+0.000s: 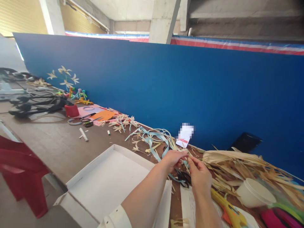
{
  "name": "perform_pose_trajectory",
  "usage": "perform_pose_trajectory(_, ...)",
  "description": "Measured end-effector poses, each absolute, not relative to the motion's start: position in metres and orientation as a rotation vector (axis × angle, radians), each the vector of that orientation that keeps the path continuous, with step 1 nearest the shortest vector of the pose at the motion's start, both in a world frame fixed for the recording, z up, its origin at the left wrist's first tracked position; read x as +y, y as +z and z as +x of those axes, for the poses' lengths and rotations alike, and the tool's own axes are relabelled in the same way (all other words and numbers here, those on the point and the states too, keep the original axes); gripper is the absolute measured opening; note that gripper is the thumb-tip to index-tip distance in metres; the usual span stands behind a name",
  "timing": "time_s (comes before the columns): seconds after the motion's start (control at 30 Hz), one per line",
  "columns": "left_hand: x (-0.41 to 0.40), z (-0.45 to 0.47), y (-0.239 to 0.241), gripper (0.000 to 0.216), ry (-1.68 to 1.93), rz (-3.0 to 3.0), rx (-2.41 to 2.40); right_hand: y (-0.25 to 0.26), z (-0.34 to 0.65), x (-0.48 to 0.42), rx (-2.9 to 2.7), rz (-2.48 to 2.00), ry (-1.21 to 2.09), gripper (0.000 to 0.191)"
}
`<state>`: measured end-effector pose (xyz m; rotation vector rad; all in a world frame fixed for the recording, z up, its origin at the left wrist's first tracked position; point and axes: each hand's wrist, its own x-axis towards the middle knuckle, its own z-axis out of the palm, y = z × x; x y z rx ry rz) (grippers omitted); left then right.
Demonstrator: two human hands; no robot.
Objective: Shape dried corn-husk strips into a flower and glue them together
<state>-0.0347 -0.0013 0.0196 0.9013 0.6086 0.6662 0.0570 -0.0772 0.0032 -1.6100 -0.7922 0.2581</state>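
Note:
Close together over the table, my left hand (174, 159) and my right hand (200, 173) are both closed, fingertips pinched and nearly meeting. A small pale piece seems to lie between them, too small to name. Light blue ribbon (152, 146) and pale strips lie in loops just beyond my left hand. Beneath my hands sit black-handled scissors (183, 178), partly covered. Dried corn husks (234, 161) are heaped to the right of my right hand. A phone with a lit screen (184, 134) leans on the blue partition just past my fingers.
Left of my forearm is a shallow white box (102, 180). On the right are a yellow glue gun (228, 207), a white cup (255, 193) and a dark phone-like object (245, 142). Husk flowers (65, 77), a red spool (71, 110) and more scissors (87, 122) occupy the far left.

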Motion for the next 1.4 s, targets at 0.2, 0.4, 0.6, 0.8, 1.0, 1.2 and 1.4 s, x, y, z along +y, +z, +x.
perform_pose_trajectory(0.2, 0.001, -0.034, 0.016, 0.043, 0.725, 0.89, 0.602, 0.006, 0.054, -0.078, -0.877, -1.675, 0.205, 0.037)
perform_pose_trajectory(0.4, 0.002, -0.035, 0.016, 0.043, 0.731, 0.915, 0.63, 0.006, 0.053, -0.078, -0.889, -1.686, 0.195, 0.041)
perform_pose_trajectory(0.6, 0.0, -0.035, 0.017, 0.041, 0.774, 0.905, 0.593, 0.007, 0.051, -0.079, -0.879, -1.669, 0.245, 0.041)
perform_pose_trajectory(0.8, -0.002, -0.034, 0.017, 0.047, 0.805, 0.905, 0.573, 0.0, 0.053, -0.075, -0.829, -1.601, 0.335, 0.049)
perform_pose_trajectory(1.0, -0.002, -0.034, 0.018, 0.049, 0.801, 0.914, 0.56, -0.002, 0.051, -0.075, -0.748, -1.515, 0.417, 0.051)
perform_pose_trajectory(1.2, -0.003, -0.035, 0.018, 0.047, 0.823, 0.89, 0.551, 0.003, 0.046, -0.076, -0.707, -1.465, 0.435, 0.05)
perform_pose_trajectory(1.4, -0.002, -0.034, 0.019, 0.046, 0.842, 0.854, 0.567, 0.002, 0.046, -0.076, -0.718, -1.449, 0.419, 0.048)
